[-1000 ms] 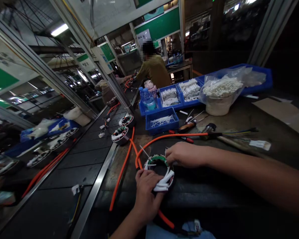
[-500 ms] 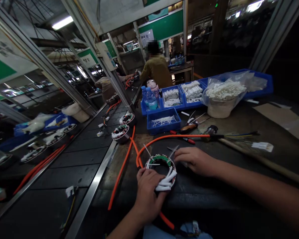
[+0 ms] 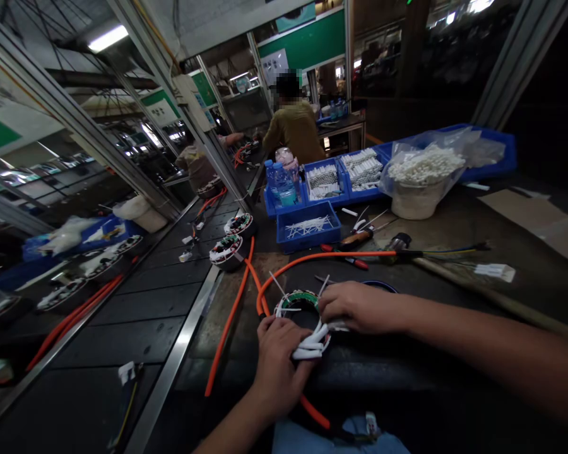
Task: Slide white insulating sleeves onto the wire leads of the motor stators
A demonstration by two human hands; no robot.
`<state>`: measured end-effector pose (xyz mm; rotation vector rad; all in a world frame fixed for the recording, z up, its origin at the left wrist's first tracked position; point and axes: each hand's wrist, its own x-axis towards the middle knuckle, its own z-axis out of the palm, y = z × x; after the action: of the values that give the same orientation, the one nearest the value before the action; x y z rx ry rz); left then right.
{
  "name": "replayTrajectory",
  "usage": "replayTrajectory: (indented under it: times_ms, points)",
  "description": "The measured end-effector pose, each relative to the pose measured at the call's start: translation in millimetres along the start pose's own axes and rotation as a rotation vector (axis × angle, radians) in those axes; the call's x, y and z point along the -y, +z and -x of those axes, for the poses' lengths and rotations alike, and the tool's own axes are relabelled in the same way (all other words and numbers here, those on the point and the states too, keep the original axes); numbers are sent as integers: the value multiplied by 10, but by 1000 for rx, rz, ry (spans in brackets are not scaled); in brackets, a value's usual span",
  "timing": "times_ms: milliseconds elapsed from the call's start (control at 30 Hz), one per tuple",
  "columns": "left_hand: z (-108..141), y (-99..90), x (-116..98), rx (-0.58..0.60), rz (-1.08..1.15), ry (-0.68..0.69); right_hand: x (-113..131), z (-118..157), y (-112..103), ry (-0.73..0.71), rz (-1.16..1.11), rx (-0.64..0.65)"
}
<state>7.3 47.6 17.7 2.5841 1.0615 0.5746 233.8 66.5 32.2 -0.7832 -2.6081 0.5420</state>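
Note:
On the bench in front of me sits a ring-shaped motor stator (image 3: 299,299) with a green inner band and thin white ties sticking up. My left hand (image 3: 280,348) grips its near left side, the thumb by a bunch of white sleeves (image 3: 311,345). At the stator's right edge, my right hand (image 3: 353,306) has its fingers curled closed near an upright tie; what they pinch is hidden. Behind that hand a thin blue-edged loop (image 3: 381,285) shows in part. An orange cable (image 3: 322,256) curves behind the stator.
A blue tray (image 3: 307,228) of white ties stands beyond, with blue bins of white sleeves (image 3: 322,181) behind it. A bagged tub (image 3: 419,183) is at the right. Along the left runs a conveyor (image 3: 137,334) carrying other stators (image 3: 226,251). A co-worker (image 3: 296,129) sits further off.
My right hand has moved left and in against the stator's right edge. My left hand stays on the stator. The whole view has shifted slightly.

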Motion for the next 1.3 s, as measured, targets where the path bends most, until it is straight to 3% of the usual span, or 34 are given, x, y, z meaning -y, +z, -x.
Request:
replayTrajectory:
  times_ms: [133, 267, 400, 500, 633, 733, 967, 1100, 1300]
  points:
    - [5, 39, 8, -37, 10, 38, 39, -132, 84, 66, 184, 12]
    - [15, 28, 4, -77, -19, 56, 140, -297, 16, 130, 290, 86]
    - [38, -53, 28, 56, -104, 106, 221, -313, -79, 84, 310, 175]
    - [78, -45, 67, 48, -188, 137, 281, -169, 7, 69, 243, 59]
    - [126, 58, 122, -47, -198, 181, 352, -12, 290, 180, 179, -189]
    - [144, 112, 149, -81, -173, 206, 353, -14, 455, 222, 105, -289]
    - [145, 208, 157, -228, -159, 209, 356, -78, 553, 261, 41, -343]
    - [124, 294, 149, -306, -145, 217, 414, -125, 648, 316, -42, -452]
    - [118, 277, 127, -278, -162, 173, 442, -222, 671, 427, -82, -464]
